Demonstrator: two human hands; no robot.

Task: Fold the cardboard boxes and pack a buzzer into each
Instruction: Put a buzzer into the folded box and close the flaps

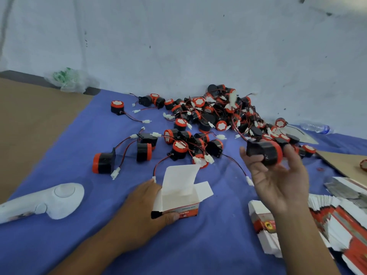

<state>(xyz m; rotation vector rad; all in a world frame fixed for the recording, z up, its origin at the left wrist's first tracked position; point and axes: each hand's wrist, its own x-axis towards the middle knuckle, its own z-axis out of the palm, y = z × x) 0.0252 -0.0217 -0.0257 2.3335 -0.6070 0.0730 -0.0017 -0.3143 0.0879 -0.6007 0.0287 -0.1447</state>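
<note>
Watching the head cam feed from my end, going left to right. Far left there's a brown cardboard sheet [29, 126] next to the blue cloth [99, 245] everything sits on. On the cloth's near left lies a white handheld gadget [49, 201], can't tell what it is, and back by the wall there's a crumpled plastic bag [69, 79] with green print.

A few loose buzzers [104, 162] lie scattered mid-cloth with wires trailing. Just nearer than them, the left grip [143, 211] (a bare hand) is clamped on the folded box [180, 193], thumb on the printed front and fingers round the left side. The box stands upright on the cloth, top flaps open, nothing visible inside.

Behind it, against the wall, is the big buzzer pile [218, 112], black bodies with orange-red rims, all tangled.

To the right, the right grip [278, 181] is up off the cloth, palm up, fingers curled round one buzzer [266, 152], right of the box and clear of it. Below that wrist sits a stack of flat boxes [264, 225], more fanned out beside it. Far right, back by the wall, a water bottle [315, 127] lies on its side.
</note>
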